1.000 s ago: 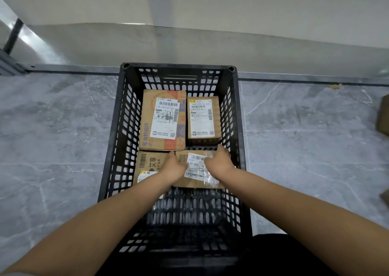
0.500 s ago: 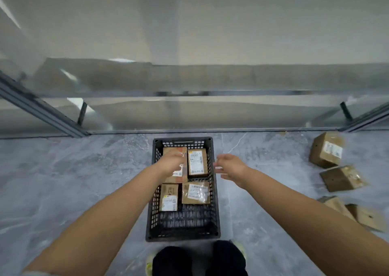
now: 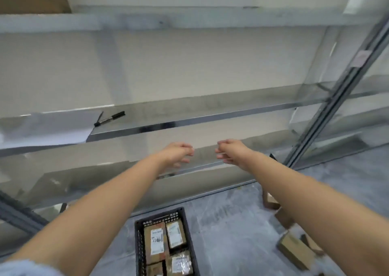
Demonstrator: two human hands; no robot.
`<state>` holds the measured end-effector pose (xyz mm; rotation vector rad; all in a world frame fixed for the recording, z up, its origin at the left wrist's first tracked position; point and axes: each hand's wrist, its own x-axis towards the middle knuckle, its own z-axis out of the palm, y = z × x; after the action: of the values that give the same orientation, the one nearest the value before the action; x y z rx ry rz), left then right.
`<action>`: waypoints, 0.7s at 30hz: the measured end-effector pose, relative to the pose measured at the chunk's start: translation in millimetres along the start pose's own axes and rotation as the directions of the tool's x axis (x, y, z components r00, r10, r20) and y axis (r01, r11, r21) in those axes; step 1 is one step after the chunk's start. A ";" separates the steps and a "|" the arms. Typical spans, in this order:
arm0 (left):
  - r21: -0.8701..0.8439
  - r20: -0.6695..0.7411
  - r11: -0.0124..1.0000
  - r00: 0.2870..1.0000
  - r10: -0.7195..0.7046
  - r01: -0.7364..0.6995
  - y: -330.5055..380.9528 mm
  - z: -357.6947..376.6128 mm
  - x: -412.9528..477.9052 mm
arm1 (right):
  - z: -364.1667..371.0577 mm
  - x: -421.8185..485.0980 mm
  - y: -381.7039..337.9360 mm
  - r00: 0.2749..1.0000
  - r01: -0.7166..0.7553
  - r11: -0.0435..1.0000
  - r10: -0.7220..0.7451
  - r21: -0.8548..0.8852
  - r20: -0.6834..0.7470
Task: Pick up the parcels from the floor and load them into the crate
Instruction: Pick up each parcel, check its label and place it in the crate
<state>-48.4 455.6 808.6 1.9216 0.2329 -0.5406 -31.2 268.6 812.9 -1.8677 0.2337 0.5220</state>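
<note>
Grey floor (image 3: pixel 231 233) ran beneath metal shelves (image 3: pixel 189 121) along a pale wall. Before the shelves, the left hand (image 3: pixel 179 154) and right hand (image 3: pixel 231 151) hovered side by side, fingers loosely curled, holding and touching nothing. Well below them, the crate (image 3: pixel 139 244) sat on the floor with four parcels (image 3: pixel 156 242) inside. Right of it lay loose parcels (image 3: pixel 294 252), partly hidden by the right forearm. A marker (image 3: pixel 109 118) lay on a shelf.

Four parcels (image 3: pixel 156 242) are packed side by side in the crate (image 3: pixel 139 244) at 6 o'clock. Loose parcels (image 3: pixel 294 252) are scattered on the floor (image 3: pixel 231 233) at 4 o'clock. A marker (image 3: pixel 109 118) is laid on the shelf (image 3: pixel 189 115) at 11 o'clock.
</note>
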 end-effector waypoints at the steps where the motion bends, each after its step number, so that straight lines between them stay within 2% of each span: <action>1: 0.021 0.004 0.999 0.999 0.033 -0.033 9.9 3.3 -1.6 | -8.1 -9.5 -2.9 0.999 0.016 1.000 -0.016 0.025 -0.028; 7: 0.045 0.176 0.985 0.972 0.157 -0.167 53.9 38.3 -0.4 | -67.4 -76.5 18.9 0.973 0.012 0.994 0.013 0.108 -0.232; 11: 0.013 0.286 0.967 0.928 0.241 -0.255 84.8 95.6 -4.9 | -124.3 -125.9 59.4 0.896 -0.013 0.988 0.081 0.157 -0.437; 14: 0.005 0.387 0.956 0.882 0.269 -0.294 97.7 150.8 -15.8 | -162.2 -158.0 89.8 0.826 -0.075 0.975 0.177 0.209 -0.534; 17: 0.053 0.488 0.939 0.829 0.272 -0.340 110.2 203.8 -21.7 | -195.4 -180.4 115.6 0.789 -0.072 0.955 0.231 0.287 -0.570; 21: 0.095 0.539 0.919 0.796 0.276 -0.383 133.3 269.3 -17.7 | -238.2 -198.3 149.0 0.789 -0.074 0.941 0.258 0.330 -0.558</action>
<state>-80.9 157.9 839.7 1.8713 -0.5216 -0.8399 -209.4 -23.9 844.4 -1.6731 0.8629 -0.0132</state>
